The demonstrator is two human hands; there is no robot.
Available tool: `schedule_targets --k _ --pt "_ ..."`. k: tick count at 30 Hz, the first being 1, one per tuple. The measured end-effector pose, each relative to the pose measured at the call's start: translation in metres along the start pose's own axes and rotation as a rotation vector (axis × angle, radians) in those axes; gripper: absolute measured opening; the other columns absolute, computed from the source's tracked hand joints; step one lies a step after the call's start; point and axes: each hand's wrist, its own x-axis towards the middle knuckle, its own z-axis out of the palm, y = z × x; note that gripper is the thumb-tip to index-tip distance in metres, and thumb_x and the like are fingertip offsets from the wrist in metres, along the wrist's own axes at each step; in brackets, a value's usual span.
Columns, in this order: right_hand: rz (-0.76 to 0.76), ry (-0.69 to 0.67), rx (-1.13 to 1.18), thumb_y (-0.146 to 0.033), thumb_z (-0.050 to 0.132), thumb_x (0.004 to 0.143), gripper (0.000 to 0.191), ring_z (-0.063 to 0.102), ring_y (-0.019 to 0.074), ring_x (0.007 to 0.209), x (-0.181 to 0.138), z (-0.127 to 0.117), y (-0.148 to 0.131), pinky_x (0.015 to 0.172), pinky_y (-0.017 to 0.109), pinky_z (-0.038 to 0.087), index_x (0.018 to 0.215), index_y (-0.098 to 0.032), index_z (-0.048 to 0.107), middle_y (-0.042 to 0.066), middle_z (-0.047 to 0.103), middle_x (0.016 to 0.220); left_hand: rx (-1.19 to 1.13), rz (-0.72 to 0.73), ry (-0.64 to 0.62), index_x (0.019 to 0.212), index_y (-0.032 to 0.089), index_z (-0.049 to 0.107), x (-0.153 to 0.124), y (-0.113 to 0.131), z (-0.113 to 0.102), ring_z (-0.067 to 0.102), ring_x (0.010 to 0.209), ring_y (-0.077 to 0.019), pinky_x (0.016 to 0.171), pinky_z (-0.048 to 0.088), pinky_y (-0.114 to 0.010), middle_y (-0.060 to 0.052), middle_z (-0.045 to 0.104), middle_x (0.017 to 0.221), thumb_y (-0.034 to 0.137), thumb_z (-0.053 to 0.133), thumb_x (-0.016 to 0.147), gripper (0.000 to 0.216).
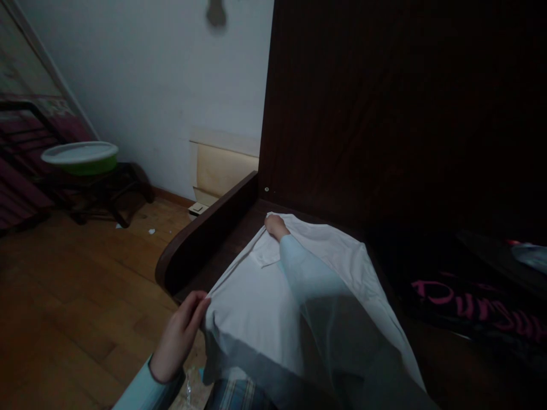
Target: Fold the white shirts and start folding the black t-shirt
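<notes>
A white shirt is spread over the dark wooden surface, its near part hanging over the front edge toward my lap. On its left edge, my left hand pinches the fabric between thumb and fingers. Farther up, my right hand is closed on the shirt's far corner, and the edge between both hands is drawn straight. A small flap or seam shows below the right hand; I cannot tell which. My right forearm covers the middle of the shirt.
A raised dark wooden side rail borders the surface at left, and a tall dark panel stands behind. Black fabric with pink lettering lies right. A green basin with a whitish top sits on a dark chair at far left.
</notes>
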Motion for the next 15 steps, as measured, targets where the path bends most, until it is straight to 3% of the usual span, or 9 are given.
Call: schedule_targets --k 3,8,15 --pt "0.05 -0.005 -0.048 -0.02 0.049 0.078 0.028 0.058 0.0237 0.1 -0.002 -0.002 -0.003 0.084 0.028 0.042 0.099 -0.009 0.065 0.019 0.064 0.101 -0.098 -0.039 0.065 0.074 0.023 0.052 -0.007 0.004 0.011 0.054 0.059 -0.0167 0.053 0.042 -0.025 -0.001 0.057 0.064 0.067 0.037 0.068 0.047" --pt "0.107 -0.028 -0.101 -0.02 0.048 0.08 0.03 0.058 0.025 0.101 -0.007 -0.007 -0.009 0.083 0.029 0.042 0.103 -0.008 0.063 0.02 0.062 0.106 -0.171 -0.078 0.056 0.08 0.023 0.051 -0.015 0.006 0.026 0.051 0.053 -0.0151 0.045 0.039 -0.023 0.001 0.051 0.057 0.07 0.037 0.068 0.05" --pt "0.079 -0.047 -0.163 -0.024 0.044 0.083 0.035 0.056 0.0237 0.105 -0.012 -0.014 -0.012 0.085 0.028 0.042 0.11 -0.006 0.059 0.02 0.058 0.114 -0.173 -0.006 0.021 0.087 0.022 0.048 -0.021 -0.019 0.041 0.052 0.051 -0.0134 0.048 0.043 -0.022 0.005 0.051 0.058 0.057 0.056 0.064 0.043"
